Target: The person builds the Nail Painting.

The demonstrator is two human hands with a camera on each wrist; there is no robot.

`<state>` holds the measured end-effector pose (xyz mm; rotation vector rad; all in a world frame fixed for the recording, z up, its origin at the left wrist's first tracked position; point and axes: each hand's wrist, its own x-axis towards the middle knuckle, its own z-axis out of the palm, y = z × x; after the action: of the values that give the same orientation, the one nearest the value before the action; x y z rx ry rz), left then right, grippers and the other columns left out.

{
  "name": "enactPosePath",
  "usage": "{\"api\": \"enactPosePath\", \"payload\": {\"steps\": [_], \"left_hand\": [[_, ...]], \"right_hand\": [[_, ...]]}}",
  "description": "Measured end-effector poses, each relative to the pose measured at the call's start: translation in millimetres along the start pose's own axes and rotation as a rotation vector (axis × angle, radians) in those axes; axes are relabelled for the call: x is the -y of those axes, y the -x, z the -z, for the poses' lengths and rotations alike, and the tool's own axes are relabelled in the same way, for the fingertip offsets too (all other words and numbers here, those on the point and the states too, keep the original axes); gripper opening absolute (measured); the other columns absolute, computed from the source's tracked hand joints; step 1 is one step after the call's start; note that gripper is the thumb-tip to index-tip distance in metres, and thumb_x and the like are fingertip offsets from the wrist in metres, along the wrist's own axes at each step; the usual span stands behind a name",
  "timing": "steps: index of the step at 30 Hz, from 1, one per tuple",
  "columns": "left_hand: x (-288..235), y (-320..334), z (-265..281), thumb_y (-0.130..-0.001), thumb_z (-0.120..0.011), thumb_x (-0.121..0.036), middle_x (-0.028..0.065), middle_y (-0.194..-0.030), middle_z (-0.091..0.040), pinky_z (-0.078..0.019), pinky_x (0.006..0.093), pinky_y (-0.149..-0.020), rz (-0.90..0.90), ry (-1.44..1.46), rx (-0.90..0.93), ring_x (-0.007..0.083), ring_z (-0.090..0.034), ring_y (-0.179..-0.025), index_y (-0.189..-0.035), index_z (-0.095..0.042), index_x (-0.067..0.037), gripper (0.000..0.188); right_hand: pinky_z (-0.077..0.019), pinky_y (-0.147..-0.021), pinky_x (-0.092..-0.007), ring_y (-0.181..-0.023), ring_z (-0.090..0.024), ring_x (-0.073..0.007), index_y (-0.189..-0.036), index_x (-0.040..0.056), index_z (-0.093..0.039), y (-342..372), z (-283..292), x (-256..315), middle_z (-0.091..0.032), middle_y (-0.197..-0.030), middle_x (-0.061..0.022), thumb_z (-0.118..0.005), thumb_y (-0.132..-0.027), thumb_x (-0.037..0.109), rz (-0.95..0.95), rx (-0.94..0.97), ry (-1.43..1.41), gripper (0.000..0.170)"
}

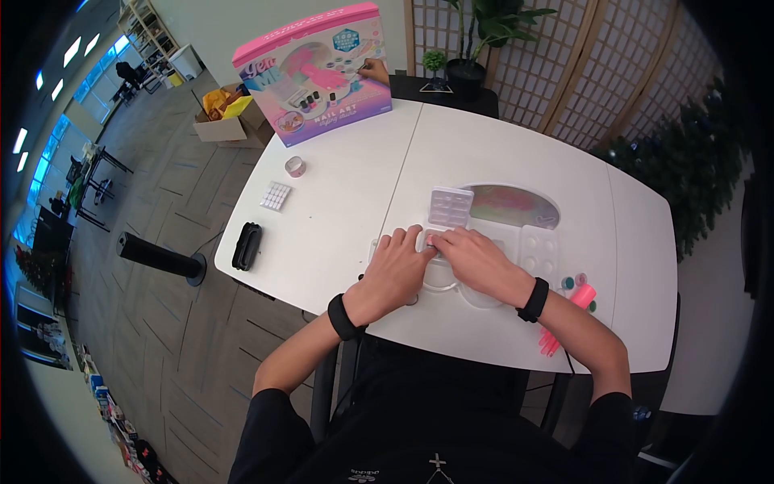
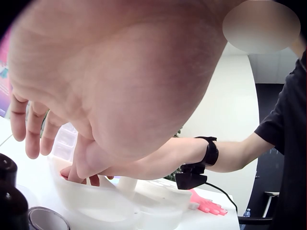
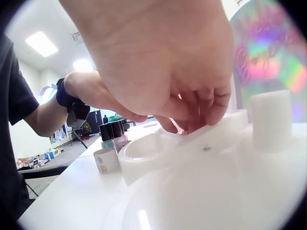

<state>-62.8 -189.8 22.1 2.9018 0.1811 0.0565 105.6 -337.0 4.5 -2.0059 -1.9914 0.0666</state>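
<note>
Over the white tray (image 3: 192, 155), left hand (image 1: 395, 270) and right hand (image 1: 477, 256) crowd together; fingertips partly hidden, can't tell if gripping anything. Looks mid-job: palette (image 1: 450, 207) behind tray already upright, jars (image 1: 568, 283) right of tray apparently unused.

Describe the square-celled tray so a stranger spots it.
On the white table, find the arched, shiny panel. At its left end in the head view is a pale tray; square cells set it apart from the round-welled tray to its right.

Head camera looks down over table (image 1: 322, 242); wrist cameras, close, low, share white base (image 2: 96, 201).
</note>
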Motion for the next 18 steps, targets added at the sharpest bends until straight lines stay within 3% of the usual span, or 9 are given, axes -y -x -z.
{"api": "enactPosePath", "payload": {"steps": [8, 18], "left_hand": [[-1.4, 2.3, 1.2, -0.098, -0.064, -0.004, 0.0227, -0.15, -0.056, -0.0487, 0.0501, -0.105, 0.002, 0.005, -0.001, 0.0392, -0.059, -0.127, -0.142, -0.072, -0.009, 0.045], [-0.1, 4.6, 3.7, -0.099, -0.065, -0.006, 0.0224, -0.152, -0.055, -0.0484, 0.0501, -0.107, 0.003, 0.007, -0.015, 0.0393, -0.059, -0.129, -0.138, -0.073, -0.008, 0.04]], "right_hand": [[-0.0541, -0.099, -0.0448, -0.117, -0.066, -0.032, -0.141, -0.007, -0.062, 4.1, 0.6, 1.8, -0.07, -0.126, -0.0145, -0.064, -0.09, -0.003, 0.02, 0.041, 0.056, 0.052], [-0.0535, -0.102, -0.0444, -0.117, -0.064, -0.0324, -0.141, -0.0018, -0.065, 5.9, 16.7, 7.8, -0.069, -0.124, -0.0131, -0.067, -0.085, -0.007, -0.037, 0.022, -0.029, 0.056]]}}
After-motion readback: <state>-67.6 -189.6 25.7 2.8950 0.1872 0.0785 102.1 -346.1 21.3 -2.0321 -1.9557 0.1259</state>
